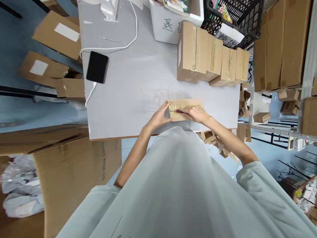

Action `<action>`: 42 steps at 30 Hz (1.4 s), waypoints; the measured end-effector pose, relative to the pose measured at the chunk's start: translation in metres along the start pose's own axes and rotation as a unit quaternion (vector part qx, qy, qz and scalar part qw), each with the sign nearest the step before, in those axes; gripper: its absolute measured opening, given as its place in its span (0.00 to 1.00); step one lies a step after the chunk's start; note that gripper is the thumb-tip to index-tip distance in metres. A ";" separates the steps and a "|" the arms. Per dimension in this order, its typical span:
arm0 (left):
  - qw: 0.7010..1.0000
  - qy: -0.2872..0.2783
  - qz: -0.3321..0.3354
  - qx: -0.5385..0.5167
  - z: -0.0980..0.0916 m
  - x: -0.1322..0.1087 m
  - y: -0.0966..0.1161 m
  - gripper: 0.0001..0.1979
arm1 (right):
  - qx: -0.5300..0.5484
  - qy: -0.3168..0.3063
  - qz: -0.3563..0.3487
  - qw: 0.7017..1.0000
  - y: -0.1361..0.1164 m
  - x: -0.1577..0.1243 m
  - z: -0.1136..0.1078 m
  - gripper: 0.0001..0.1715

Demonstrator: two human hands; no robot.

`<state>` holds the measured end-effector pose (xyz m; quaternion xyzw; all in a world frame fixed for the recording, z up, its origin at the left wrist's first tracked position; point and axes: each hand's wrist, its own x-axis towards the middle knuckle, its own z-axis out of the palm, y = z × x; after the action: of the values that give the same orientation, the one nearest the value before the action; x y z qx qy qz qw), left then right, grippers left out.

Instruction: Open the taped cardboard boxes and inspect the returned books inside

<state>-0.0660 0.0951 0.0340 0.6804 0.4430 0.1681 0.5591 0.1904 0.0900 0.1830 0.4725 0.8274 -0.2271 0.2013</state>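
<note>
Head view, looking straight down: a small cardboard box lies at the near edge of the grey tabletop, just in front of the person's body. Its long axis runs left to right, parallel to that near edge, and a glossy strip of tape follows the same line along its top.

The left hand is clamped on the box's left end, fingers wrapped over the top and thumb at the near side. The right hand rests on the right half of the box top, closed around a red-handled tool. The tool lies along the box's length with its tip pointing left, toward the other hand (whether it is a cutter or a pen is too small to tell).

Farther back on the right stands a row of taped boxes, side by side and touching. Behind them a white bin with handwritten characters holds printed books or packets at its top. Beside it, a black crate holds a colourful packet and a white sheet with writing.

A black phone lies flat near the left edge with a white cable plugged in. Below the tabletop on the left, a large carton stands on the floor.
</note>
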 end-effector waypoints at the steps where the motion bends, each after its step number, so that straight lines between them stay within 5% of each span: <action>1: 1.000 0.000 -0.001 0.001 0.000 0.000 0.000 0.61 | -0.005 -0.003 -0.001 1.000 -0.001 0.001 -0.001 0.30; 16: 1.000 0.003 -0.019 0.004 -0.001 0.001 0.005 0.61 | -0.059 -0.050 -0.016 0.997 -0.018 0.021 -0.033 0.26; 24: 0.998 0.001 -0.057 0.015 -0.004 -0.003 0.010 0.60 | -0.065 -0.040 -0.017 0.997 -0.002 0.014 -0.021 0.21; 29: 0.997 0.002 -0.077 0.022 -0.002 -0.004 0.011 0.61 | -0.068 -0.032 -0.005 0.997 0.030 -0.008 -0.010 0.23; 34: 0.994 0.009 -0.104 0.024 -0.002 -0.003 0.011 0.62 | -0.037 -0.030 0.084 0.995 0.101 -0.053 0.003 0.25; 38: 0.993 0.009 -0.113 0.035 -0.002 -0.003 0.012 0.63 | 0.003 0.003 0.144 0.990 0.157 -0.088 0.028 0.24; 42: 0.988 0.020 -0.107 0.106 -0.002 -0.004 0.022 0.62 | 0.059 0.037 0.205 0.976 0.183 -0.112 0.064 0.23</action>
<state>-0.0600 0.0937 0.0555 0.6813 0.5393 0.0730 0.4896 0.4107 0.0590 0.1577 0.6514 0.7047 -0.2118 0.1850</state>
